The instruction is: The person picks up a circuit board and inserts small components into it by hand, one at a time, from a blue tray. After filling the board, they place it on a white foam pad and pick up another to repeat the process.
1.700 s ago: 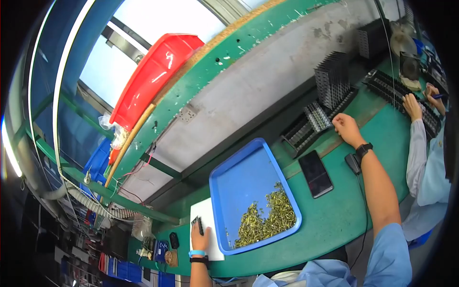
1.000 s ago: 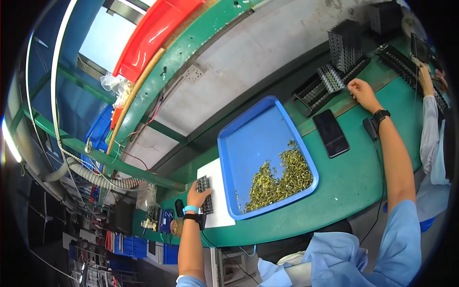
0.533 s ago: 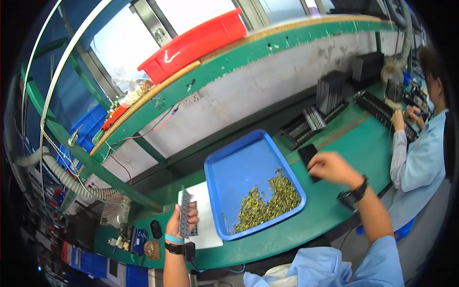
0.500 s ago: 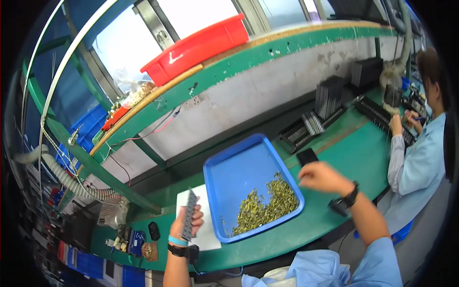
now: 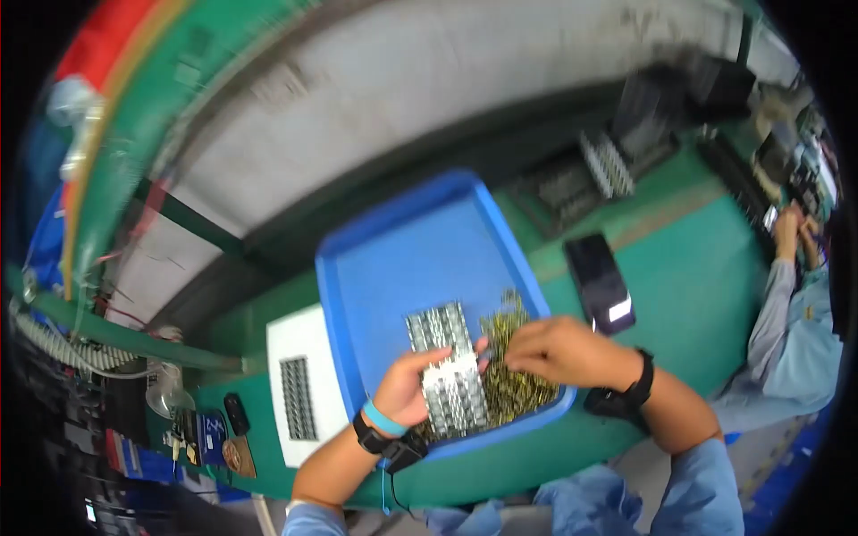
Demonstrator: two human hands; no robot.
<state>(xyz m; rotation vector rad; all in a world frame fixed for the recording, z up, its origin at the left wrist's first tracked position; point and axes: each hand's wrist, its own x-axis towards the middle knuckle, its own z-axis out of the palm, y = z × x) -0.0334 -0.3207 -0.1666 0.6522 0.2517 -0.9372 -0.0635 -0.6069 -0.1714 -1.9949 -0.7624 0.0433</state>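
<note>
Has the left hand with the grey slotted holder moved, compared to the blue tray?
Yes. The left hand brought the slotted holder from the white sheet rightward over the blue tray.

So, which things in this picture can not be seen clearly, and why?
Head view only:
- Right hand: its fingertips are hidden among the small greenish parts, so any grip cannot be told.
- Greenish parts: too small and blurred to tell their kind.
- Grey slotted holder in the left hand: motion blur hides what fills its slots.
- Blue tray: its near rim is partly covered by both wrists.

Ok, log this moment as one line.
left hand: holds slotted rack | right hand: on small parts | both over blue tray
</note>
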